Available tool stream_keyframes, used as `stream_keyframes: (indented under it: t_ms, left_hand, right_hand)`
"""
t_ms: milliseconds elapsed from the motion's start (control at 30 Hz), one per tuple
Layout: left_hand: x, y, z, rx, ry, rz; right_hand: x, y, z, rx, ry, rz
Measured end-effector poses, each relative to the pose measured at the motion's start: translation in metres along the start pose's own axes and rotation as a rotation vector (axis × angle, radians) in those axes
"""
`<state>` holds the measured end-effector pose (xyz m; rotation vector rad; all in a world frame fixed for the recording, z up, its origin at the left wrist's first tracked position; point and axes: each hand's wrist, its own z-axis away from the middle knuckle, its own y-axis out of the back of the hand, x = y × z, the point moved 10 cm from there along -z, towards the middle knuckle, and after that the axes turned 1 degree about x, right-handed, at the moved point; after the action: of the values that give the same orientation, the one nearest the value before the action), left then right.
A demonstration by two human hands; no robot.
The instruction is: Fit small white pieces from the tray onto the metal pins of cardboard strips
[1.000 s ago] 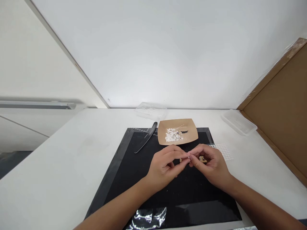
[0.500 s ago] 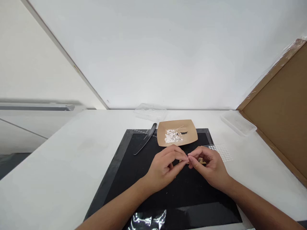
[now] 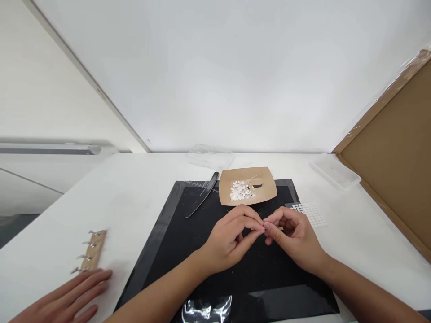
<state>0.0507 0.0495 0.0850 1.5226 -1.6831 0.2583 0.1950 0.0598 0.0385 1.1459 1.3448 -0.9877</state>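
Co-worker's hand (image 3: 67,301) newly at left, hands (image 3: 232,237) (image 3: 296,237) pinched closed together, contents unclear.

A white, flat-topped counter (image 3: 131,197) bears a black rectangular mat with glossy taped edges (image 3: 188,251) near its middle. A crumpled clear plastic bag (image 3: 209,157) lies at the far side, a shallow translucent plastic tray (image 3: 336,172) at the far right beside a large brown cardboard panel (image 3: 397,148). At left sits a light wooden strip with metal pieces (image 3: 95,249); a sheet of small white dots (image 3: 313,214) overlaps the mat's right edge.
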Motion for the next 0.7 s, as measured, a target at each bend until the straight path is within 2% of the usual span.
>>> stream_keyframes:
  t_ms: [133,233,367,500,600,700]
  left_hand:
    - [0.006,0.003,0.0,0.033,-0.027,-0.029]
    - [0.002,0.004,-0.002,0.013,0.008,-0.022]
    - [-0.016,0.005,-0.006,-0.067,0.105,-0.017]
    - [-0.044,0.003,-0.004,-0.212,0.252,-0.026]
    - [-0.062,0.003,0.002,-0.296,0.376,-0.034]
    - [-0.069,-0.001,0.008,-0.36,0.442,-0.044]
  right_hand:
    - [0.005,0.005,-0.002,0.007,-0.046,-0.077]
    - [0.003,0.014,-0.002,0.067,0.003,0.004]
    - [-0.001,0.02,-0.001,0.113,0.096,0.194]
    - [-0.012,0.023,-0.003,0.115,0.232,0.471]
    - [-0.02,0.021,-0.005,0.082,0.331,0.593]
    - [-0.029,0.014,-0.005,0.005,0.445,0.716]
